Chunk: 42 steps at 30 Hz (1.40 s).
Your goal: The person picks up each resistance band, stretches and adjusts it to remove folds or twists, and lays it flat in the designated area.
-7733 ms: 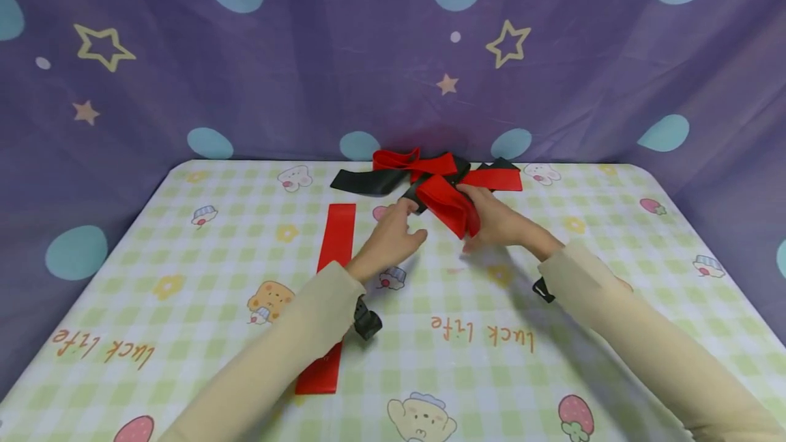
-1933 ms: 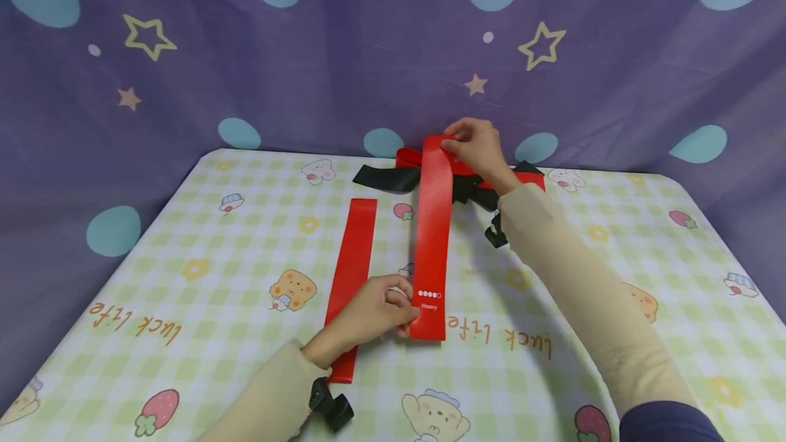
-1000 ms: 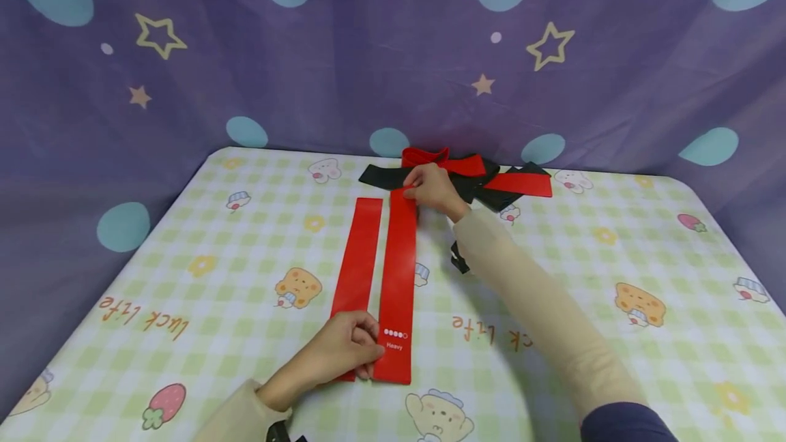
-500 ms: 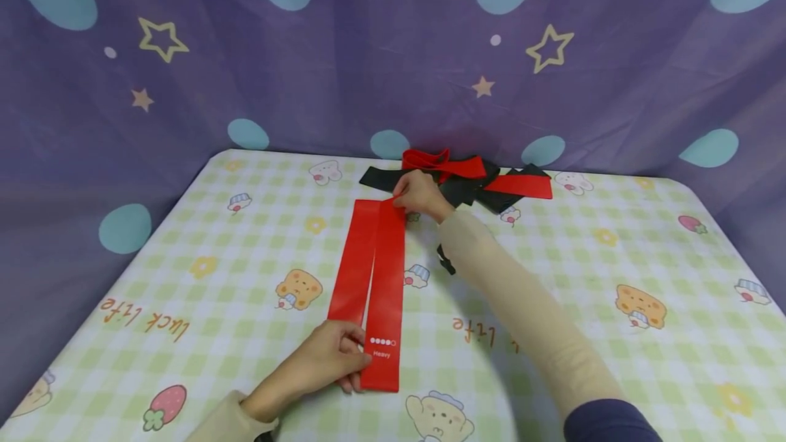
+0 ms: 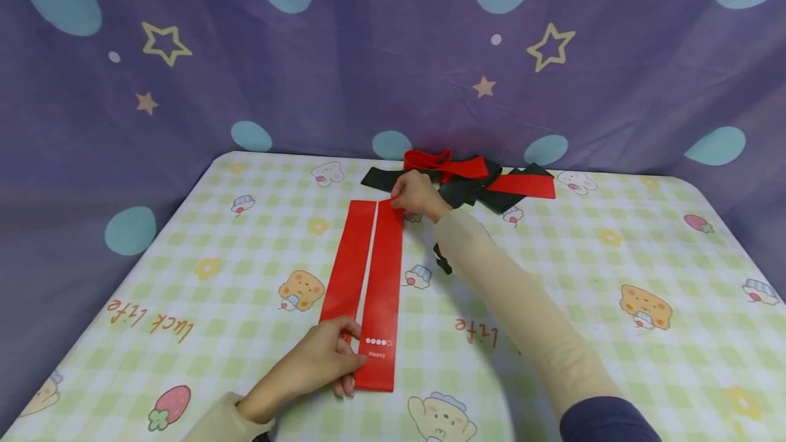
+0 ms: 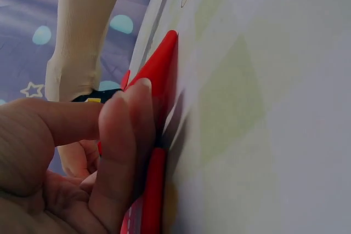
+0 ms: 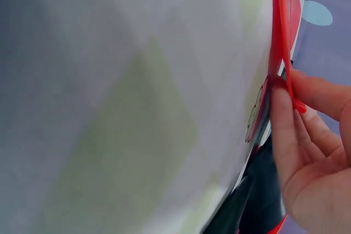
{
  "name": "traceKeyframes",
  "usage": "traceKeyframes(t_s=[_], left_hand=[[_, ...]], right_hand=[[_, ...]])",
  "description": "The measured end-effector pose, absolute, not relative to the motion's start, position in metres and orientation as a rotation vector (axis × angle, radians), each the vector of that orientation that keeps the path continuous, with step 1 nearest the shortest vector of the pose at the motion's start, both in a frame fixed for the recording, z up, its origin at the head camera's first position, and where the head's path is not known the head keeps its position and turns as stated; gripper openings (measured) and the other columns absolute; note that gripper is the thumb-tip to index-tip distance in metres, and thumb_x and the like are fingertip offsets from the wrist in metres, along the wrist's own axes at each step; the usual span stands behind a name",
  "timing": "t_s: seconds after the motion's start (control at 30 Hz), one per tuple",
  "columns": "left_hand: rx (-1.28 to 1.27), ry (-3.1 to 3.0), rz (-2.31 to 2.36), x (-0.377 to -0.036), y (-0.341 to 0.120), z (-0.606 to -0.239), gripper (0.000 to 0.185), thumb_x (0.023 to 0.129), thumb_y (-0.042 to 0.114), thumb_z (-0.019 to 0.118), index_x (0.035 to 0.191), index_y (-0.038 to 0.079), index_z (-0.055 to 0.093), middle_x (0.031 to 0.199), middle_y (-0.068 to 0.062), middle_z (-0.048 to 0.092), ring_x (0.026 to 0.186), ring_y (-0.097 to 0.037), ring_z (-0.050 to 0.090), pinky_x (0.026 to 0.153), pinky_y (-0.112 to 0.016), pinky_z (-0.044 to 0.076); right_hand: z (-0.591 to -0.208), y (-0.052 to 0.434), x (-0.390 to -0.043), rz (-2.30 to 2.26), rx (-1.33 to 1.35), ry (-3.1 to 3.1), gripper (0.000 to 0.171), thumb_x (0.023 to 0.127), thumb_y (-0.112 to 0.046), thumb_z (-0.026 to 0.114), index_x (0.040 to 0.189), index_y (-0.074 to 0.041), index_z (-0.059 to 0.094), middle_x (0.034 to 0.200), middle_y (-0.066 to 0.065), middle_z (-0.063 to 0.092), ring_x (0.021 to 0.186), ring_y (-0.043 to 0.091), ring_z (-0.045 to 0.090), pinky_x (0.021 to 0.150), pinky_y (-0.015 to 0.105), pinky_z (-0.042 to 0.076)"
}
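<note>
A flat red resistance band (image 5: 383,278) marked "Heavy" lies lengthwise on the checked table cover. Its near end is pinched at the left edge by my left hand (image 5: 324,355). My right hand (image 5: 419,195) pinches the far end; the right wrist view shows that end between thumb and fingers (image 7: 282,119), lifted slightly off the cover. Just left of it, almost parallel with a narrow gap, lies a second red resistance band (image 5: 350,258), its near end partly hidden by my left hand. In the left wrist view, red band (image 6: 162,72) shows beyond the curled fingers (image 6: 118,146).
Behind my right hand, a loose heap of black bands (image 5: 460,191) and red bands (image 5: 522,185) lies along the table's back edge. A purple patterned curtain (image 5: 393,80) hangs directly behind the table (image 5: 552,333).
The "Heavy" band came out of the heap, was stretched straight and lowered beside the other red band. Over the last second both hands shifted it left; a brief overlap became a narrow gap.
</note>
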<state>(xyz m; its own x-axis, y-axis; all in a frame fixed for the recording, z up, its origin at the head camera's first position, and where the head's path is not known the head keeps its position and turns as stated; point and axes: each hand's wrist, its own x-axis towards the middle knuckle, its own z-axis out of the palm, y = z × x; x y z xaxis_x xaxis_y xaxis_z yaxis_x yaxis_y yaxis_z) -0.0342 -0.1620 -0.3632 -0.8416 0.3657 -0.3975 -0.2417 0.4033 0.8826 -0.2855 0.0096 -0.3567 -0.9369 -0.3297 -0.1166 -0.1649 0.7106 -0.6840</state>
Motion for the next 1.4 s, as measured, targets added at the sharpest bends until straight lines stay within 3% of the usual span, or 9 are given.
traceKeyframes(t_s=[0.13, 0.4, 0.57, 0.73, 0.9, 1.13, 1.4], left_hand=[[0.076, 2.145, 1.436, -0.034, -0.159, -0.362, 0.042, 0.085, 0.007, 0.066, 0.116, -0.006, 0.042, 0.058, -0.007, 0.061, 0.042, -0.014, 0.056, 0.044, -0.030, 0.051], [0.058, 2.195, 1.363, -0.034, -0.158, -0.361, 0.056, 0.084, 0.007, 0.068, 0.127, -0.004, 0.034, 0.055, -0.007, 0.058, 0.037, -0.014, 0.052, 0.039, -0.029, 0.048], [0.056, 2.243, 1.311, -0.033, -0.156, -0.360, 0.063, 0.083, 0.008, 0.069, 0.131, -0.004, 0.030, 0.055, -0.007, 0.057, 0.036, -0.013, 0.051, 0.039, -0.029, 0.047], [0.061, 2.276, 1.265, -0.032, -0.154, -0.360, 0.060, 0.083, 0.008, 0.068, 0.129, -0.003, 0.032, 0.055, -0.006, 0.057, 0.035, -0.013, 0.050, 0.037, -0.028, 0.045], [0.078, 2.344, 1.217, -0.035, -0.155, -0.356, 0.052, 0.084, 0.009, 0.068, 0.123, -0.002, 0.036, 0.056, -0.005, 0.056, 0.035, -0.013, 0.049, 0.036, -0.023, 0.038], [0.152, 2.443, 1.226, -0.050, -0.149, -0.346, 0.042, 0.086, 0.009, 0.066, 0.119, -0.001, 0.042, 0.061, -0.003, 0.055, 0.044, -0.014, 0.049, 0.043, -0.023, 0.038], [0.108, 2.592, 1.211, -0.070, -0.139, -0.340, 0.031, 0.086, 0.010, 0.066, 0.112, 0.004, 0.049, 0.070, -0.001, 0.055, 0.053, -0.013, 0.051, 0.049, -0.021, 0.042]], right_hand=[[-0.357, 0.012, -0.287, -1.035, -0.372, 2.665, 0.009, 0.081, -0.009, 0.073, 0.087, -0.005, 0.068, 0.083, 0.006, 0.064, 0.072, 0.019, 0.058, 0.066, 0.028, 0.051], [-0.357, 0.012, -0.288, -1.005, -0.389, 2.644, 0.007, 0.081, -0.008, 0.073, 0.084, -0.005, 0.067, 0.081, 0.006, 0.064, 0.056, 0.014, 0.060, 0.066, 0.027, 0.054], [-0.356, 0.013, -0.287, -1.002, -0.401, 2.648, 0.007, 0.081, -0.008, 0.072, 0.084, -0.005, 0.067, 0.079, 0.006, 0.064, 0.057, 0.016, 0.062, 0.068, 0.029, 0.054], [-0.354, 0.019, -0.287, -1.048, -0.388, 2.649, 0.006, 0.083, -0.009, 0.069, 0.086, -0.004, 0.067, 0.086, 0.009, 0.067, 0.066, 0.020, 0.067, 0.069, 0.028, 0.055], [-0.350, 0.030, -0.290, -1.056, -0.428, 2.712, 0.008, 0.083, -0.006, 0.065, 0.089, -0.002, 0.069, 0.091, 0.010, 0.067, 0.078, 0.020, 0.058, 0.068, 0.028, 0.051], [-0.340, 0.051, -0.294, -1.041, -0.434, 2.784, 0.009, 0.080, -0.005, 0.066, 0.087, -0.002, 0.070, 0.087, 0.010, 0.068, 0.070, 0.020, 0.056, 0.062, 0.027, 0.049], [-0.336, 0.073, -0.293, -1.005, -0.429, 2.804, 0.009, 0.083, -0.008, 0.067, 0.090, -0.003, 0.069, 0.093, 0.011, 0.069, 0.083, 0.022, 0.058, 0.078, 0.033, 0.052]])
